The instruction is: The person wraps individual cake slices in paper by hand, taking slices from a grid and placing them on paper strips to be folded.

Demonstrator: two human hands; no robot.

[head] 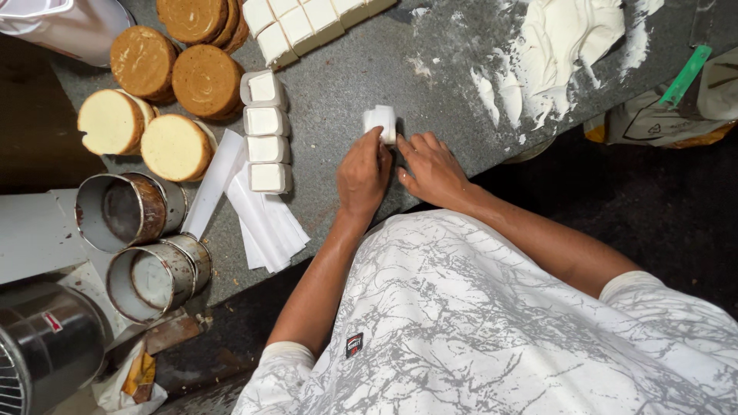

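Note:
My left hand (364,173) and my right hand (430,167) meet at a small white square block (380,121) on the grey speckled counter (346,69). The left hand's fingers press against the block's near side, and the right hand's fingertips touch it from the right. A white strip seems to wrap around the block. To the left stands a column of several similar white squares (266,131), each with a strip around it. Beside them lies a pile of loose white strips (261,219).
Round sponge cakes (165,77) are stacked at the upper left, with more white squares (307,23) behind them. Two metal ring moulds (142,238) and a steel machine (38,346) sit at the left. White cream is smeared (561,38) at the upper right, near a green-handled tool (684,77).

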